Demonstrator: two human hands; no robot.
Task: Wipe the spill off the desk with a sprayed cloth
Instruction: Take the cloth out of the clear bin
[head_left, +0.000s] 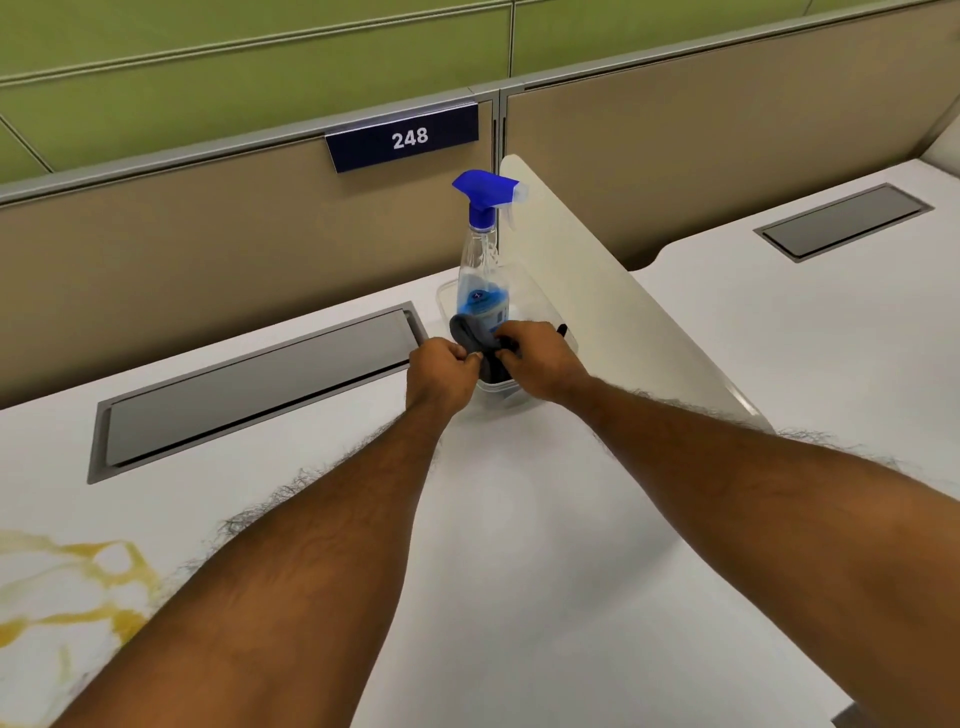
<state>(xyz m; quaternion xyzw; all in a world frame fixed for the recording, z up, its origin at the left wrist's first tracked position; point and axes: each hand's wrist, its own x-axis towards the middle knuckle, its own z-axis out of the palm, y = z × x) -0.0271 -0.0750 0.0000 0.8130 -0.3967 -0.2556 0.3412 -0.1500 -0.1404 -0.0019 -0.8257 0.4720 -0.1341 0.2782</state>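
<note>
A dark grey cloth (470, 335) hangs over the rim of a clear plastic container (540, 306) at the back of the white desk (519, 545). My left hand (441, 371) and my right hand (535, 358) both pinch the cloth, close together above the container's front edge. A clear spray bottle (483, 260) with a blue trigger head stands upright in the container, just behind the cloth. A yellow spill (88, 587) spreads in streaks over the desk at the near left, beside my left forearm.
A grey cable hatch (249, 384) is set into the desk left of the container. A cream divider panel (597, 291) runs along the desk's right side. Beige partition walls with a "248" sign (408, 137) close off the back. A neighbouring desk lies at the right.
</note>
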